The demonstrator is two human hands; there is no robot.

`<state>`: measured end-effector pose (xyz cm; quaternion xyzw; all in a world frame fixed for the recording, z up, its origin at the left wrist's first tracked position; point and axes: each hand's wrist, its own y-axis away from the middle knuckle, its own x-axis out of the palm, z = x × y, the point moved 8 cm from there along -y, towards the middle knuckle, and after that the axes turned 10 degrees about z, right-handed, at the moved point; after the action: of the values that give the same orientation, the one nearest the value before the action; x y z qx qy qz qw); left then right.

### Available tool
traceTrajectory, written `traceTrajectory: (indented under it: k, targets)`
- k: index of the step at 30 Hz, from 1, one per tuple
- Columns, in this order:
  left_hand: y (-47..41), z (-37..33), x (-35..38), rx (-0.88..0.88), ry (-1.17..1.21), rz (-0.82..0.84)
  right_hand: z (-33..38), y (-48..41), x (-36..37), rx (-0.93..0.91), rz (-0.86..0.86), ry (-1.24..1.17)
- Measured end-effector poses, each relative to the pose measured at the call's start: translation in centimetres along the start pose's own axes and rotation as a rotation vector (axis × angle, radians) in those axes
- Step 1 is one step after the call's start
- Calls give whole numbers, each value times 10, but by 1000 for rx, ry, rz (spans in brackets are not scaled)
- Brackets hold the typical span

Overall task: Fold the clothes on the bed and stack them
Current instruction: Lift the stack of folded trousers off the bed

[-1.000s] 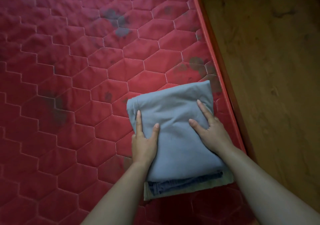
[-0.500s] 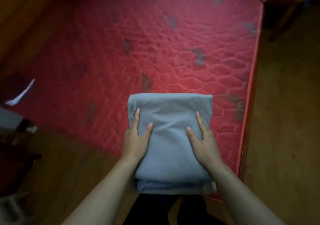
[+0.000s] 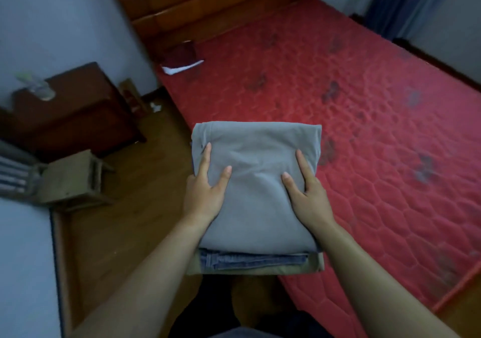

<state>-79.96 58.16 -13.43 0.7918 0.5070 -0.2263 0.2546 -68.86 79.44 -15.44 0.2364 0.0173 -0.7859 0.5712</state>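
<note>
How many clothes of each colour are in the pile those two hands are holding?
Grey: 1, the folded grey top on top
Blue: 1, the folded jeans in the middle
Tan: 1, the folded tan garment at the bottom
Total: 3 clothes in the pile

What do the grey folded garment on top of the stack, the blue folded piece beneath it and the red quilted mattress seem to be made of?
Grey folded garment: soft matte knit, probably cotton jersey; it dents smoothly, without sheen.
Blue folded piece: likely denim; faded blue, stitched seams at the edge.
Red quilted mattress: stitched fabric cover, slight sheen, hexagon quilting; fibre unclear.
</note>
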Motion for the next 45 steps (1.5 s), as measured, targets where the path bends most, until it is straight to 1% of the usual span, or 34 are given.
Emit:
traceTrajectory:
  k: [3,9,15,18,22,26,32,37,41,45]
  targets:
    - [-30,32,-61,-50,15,-56,43,-49,55,-47,73,25]
    - [-107,90,-178,-111,-14,-141,124,-148,161,-95,156,37]
    - [-197,124,-246,-113,-23,-190,182,-252,218,-135,224,51]
    - [-256,131,-263,-104,-3,-206,202,-311,229,-151,219,47]
    - [-342,138,-277,-149,7,-247,223,-401,236,-160,205,71]
    - [-435,134,-287,-169,39,-245,243,-494,233,-134,203,71]
    - [-547,128,-308,-200,48,-214,276,-603,232,-124,232,94]
    - [-645,137,-324,-188,95,-152,302,-693,237,-136,202,139]
    - [-733,157,-333,-177,119,-113,304,-777,255,-105,185,146]
    - [-821,184,-335,-220,131,-65,298,-863,277,-37,171,112]
